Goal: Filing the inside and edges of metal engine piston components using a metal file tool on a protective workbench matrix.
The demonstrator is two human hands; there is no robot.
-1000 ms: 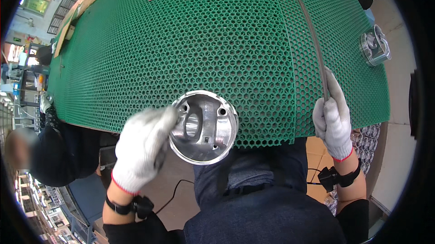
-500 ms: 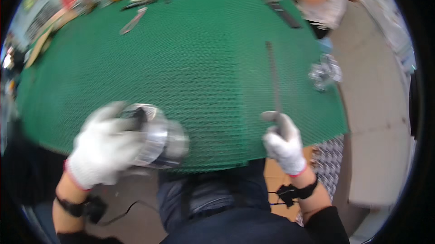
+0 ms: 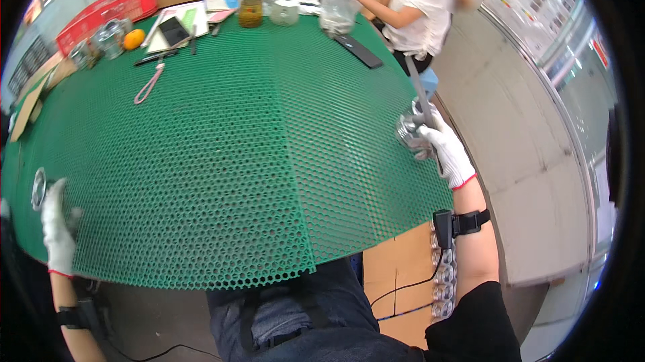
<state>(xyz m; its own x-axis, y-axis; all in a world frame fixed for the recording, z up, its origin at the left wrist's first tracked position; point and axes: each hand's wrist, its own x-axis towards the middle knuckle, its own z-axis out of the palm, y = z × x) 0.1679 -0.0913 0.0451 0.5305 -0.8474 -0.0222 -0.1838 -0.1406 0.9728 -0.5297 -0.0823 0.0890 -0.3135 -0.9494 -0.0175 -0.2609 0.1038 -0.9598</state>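
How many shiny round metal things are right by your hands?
2. One metal piston is at the far left, just beyond the left hand; the other piston is beside the right hand. Another could be hidden behind either hand.

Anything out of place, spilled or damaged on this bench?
Slightly odd: what looks like an orange lies at the green mat's far left, near the red crate: food in a work area. No spill shows. The piston by the left hand is too small to check.
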